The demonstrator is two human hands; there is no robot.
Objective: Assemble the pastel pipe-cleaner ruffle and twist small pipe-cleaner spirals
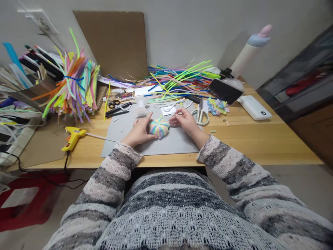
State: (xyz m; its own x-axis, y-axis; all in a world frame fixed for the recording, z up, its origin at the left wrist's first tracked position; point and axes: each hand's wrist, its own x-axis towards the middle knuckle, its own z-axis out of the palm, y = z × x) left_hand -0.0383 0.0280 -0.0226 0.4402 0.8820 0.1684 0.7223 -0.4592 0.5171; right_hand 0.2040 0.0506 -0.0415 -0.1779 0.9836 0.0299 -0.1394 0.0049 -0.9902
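Pastel striped dome (159, 128) appears formed, its top bare; left hand (142, 129), fingers gripping its side. Right hand (186, 121) near, fingertips bunched, can't tell if holding anything.

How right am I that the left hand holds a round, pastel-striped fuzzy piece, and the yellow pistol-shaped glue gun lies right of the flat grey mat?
Only the side is wrong: in the head view, the yellow glue gun lies left of the grey mat. The left hand does hold the round, pastel-striped fuzzy piece.
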